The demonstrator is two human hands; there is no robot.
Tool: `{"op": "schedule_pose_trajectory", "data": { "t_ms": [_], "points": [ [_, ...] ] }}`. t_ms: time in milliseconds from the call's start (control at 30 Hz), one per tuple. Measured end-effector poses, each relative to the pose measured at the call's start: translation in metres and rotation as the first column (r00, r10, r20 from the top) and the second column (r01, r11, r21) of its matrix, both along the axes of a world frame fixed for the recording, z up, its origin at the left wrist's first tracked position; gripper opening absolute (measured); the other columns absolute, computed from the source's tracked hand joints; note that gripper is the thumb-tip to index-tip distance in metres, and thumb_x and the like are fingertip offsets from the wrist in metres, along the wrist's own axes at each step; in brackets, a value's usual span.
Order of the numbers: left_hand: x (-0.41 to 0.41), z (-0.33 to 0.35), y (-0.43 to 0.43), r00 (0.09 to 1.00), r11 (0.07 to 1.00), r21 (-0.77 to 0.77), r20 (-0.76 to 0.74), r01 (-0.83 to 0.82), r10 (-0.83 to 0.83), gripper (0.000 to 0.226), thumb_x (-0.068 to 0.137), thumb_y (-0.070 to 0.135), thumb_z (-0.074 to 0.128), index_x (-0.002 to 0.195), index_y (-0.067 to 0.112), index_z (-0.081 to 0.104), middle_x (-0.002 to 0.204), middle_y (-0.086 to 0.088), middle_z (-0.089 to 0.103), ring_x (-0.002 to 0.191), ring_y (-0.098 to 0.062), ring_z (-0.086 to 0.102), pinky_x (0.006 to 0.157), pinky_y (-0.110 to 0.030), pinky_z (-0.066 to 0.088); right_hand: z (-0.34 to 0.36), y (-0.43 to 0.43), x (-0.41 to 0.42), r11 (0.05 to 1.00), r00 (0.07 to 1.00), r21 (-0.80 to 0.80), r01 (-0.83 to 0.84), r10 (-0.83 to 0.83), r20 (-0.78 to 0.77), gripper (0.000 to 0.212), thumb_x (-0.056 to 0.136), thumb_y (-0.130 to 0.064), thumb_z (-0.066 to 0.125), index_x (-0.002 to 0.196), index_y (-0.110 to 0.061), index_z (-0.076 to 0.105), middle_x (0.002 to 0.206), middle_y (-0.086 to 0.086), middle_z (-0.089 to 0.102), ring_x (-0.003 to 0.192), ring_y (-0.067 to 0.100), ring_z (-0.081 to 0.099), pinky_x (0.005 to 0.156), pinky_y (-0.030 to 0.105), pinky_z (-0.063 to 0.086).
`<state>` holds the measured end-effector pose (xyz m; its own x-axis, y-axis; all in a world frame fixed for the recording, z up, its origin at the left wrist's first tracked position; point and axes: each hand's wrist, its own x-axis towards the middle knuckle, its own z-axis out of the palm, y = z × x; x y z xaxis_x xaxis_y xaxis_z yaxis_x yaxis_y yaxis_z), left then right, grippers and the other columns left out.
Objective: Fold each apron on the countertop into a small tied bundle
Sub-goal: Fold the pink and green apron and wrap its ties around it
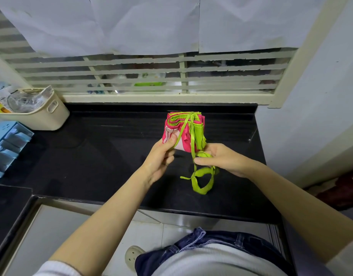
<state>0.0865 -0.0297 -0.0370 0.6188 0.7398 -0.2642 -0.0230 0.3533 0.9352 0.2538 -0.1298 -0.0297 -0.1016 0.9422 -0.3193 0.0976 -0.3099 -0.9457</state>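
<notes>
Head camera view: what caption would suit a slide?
Left hand grips a folded pink-and-green apron bundle over a black countertop; right hand pinches its green straps.

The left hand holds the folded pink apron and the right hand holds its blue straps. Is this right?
Not quite: the head view shows the straps are green, not blue. The left hand holds the folded pink apron and the right hand holds its straps.

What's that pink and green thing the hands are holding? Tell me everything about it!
The apron bundle is pink, shiny-looking cloth with a pale picture and green edging, folded into a small, thick packet. Thin green straps run across it. The left hand grips its lower left corner, thumb on top. The right hand pinches the straps beside it, and their loose loops hang over the black countertop.
</notes>
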Motion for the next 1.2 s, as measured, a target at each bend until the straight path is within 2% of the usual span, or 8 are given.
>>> {"op": "schedule_pose_trajectory", "data": {
  "t_ms": [100,233,433,600,800,933,1033,1200],
  "points": [
    [-0.001,-0.002,0.0,1.0,1.0,0.016,0.017,0.024,-0.025,0.017,0.087,0.04,0.059,0.094,0.024,0.06,0.054,0.016,0.035,0.046,-0.004,0.018,0.039,-0.014,0.015,-0.001,-0.003,-0.001,0.984,0.958,-0.168,-0.062,0.011,-0.286,0.041,0.089,-0.026,0.054,0.125,-0.006,0.052,0.096,-0.002,0.07,0.071,0.004,0.058,0.074,0.023,0.051],
    [-0.002,-0.002,-0.001,0.999,0.997,0.058,0.005,0.048,-0.049,0.026,0.084,0.041,0.056,0.104,0.025,0.062,0.065,0.01,0.033,0.049,-0.004,0.02,0.04,-0.012,0.02,-0.001,-0.005,0.001,0.976,0.802,-0.19,-0.105,-0.03,-0.596,0.038,0.092,-0.02,0.046,0.127,-0.007,0.054,0.13,0.013,0.059,0.096,0.014,0.064,0.088,0.033,0.053],
    [-0.008,0.001,-0.008,0.996,0.991,0.099,0.002,0.089,-0.089,0.018,0.086,0.036,0.064,0.098,0.024,0.06,0.066,0.018,0.05,0.047,-0.002,0.026,0.042,-0.012,0.019,-0.011,-0.001,0.007,0.97,0.576,-0.243,-0.023,-0.186,-0.796,0.05,0.066,-0.008,0.068,0.116,-0.002,0.065,0.12,0.015,0.062,0.108,0.026,0.062,0.096,0.043,0.049],
    [-0.011,0.003,-0.009,0.989,0.977,0.155,-0.042,0.148,-0.143,0.006,0.086,0.031,0.058,0.089,0.025,0.058,0.061,0.018,0.051,0.051,-0.002,0.029,0.048,-0.02,0.015,-0.012,0.009,-0.003,0.904,0.716,-0.381,0.191,-0.394,-0.576,0.028,0.097,-0.016,0.039,0.115,-0.008,0.06,0.117,0.012,0.059,0.1,0.02,0.059,0.092,0.033,0.049],
    [-0.016,-0.003,-0.012,0.974,0.963,0.174,-0.133,0.204,-0.182,0.015,0.083,0.033,0.057,0.094,0.026,0.063,0.074,0.018,0.062,0.054,0.001,0.035,0.048,-0.019,0.017,-0.006,0.018,-0.005,0.879,0.852,-0.342,0.332,-0.435,-0.292,0.024,0.098,-0.012,0.047,0.113,-0.003,0.064,0.104,0.013,0.069,0.085,0.021,0.067,0.067,0.03,0.06],
    [-0.021,-0.008,-0.01,0.962,0.96,0.16,-0.186,0.23,-0.2,0.022,0.081,0.036,0.056,0.098,0.024,0.063,0.068,0.019,0.058,0.051,0.0,0.033,0.047,-0.017,0.019,0.0,0.021,0.001,0.876,0.885,-0.301,0.376,-0.436,-0.161,0.017,0.094,-0.007,0.053,0.097,-0.012,0.069,0.086,0.005,0.072,0.085,0.016,0.065,0.082,0.032,0.055],
    [-0.024,-0.011,-0.008,0.954,0.959,0.138,-0.21,0.247,-0.216,0.023,0.081,0.037,0.058,0.098,0.024,0.064,0.075,0.015,0.062,0.054,-0.001,0.033,0.047,-0.016,0.02,0.006,0.022,0.008,0.869,0.884,-0.304,0.39,-0.446,-0.14,0.024,0.089,-0.011,0.062,0.112,-0.013,0.064,0.1,0.005,0.071,0.099,0.014,0.064,0.093,0.032,0.049],
    [-0.03,-0.026,-0.011,0.945,0.966,0.124,-0.27,0.225,-0.185,0.021,0.084,0.035,0.064,0.102,0.024,0.067,0.088,0.007,0.066,0.063,-0.003,0.041,0.048,-0.015,0.023,0.014,0.021,0.013,0.928,0.946,-0.204,0.312,-0.322,-0.018,0.037,0.08,-0.019,0.073,0.115,-0.012,0.063,0.101,0.0,0.072,0.098,0.008,0.064,0.08,0.018,0.048]
  ]
}}
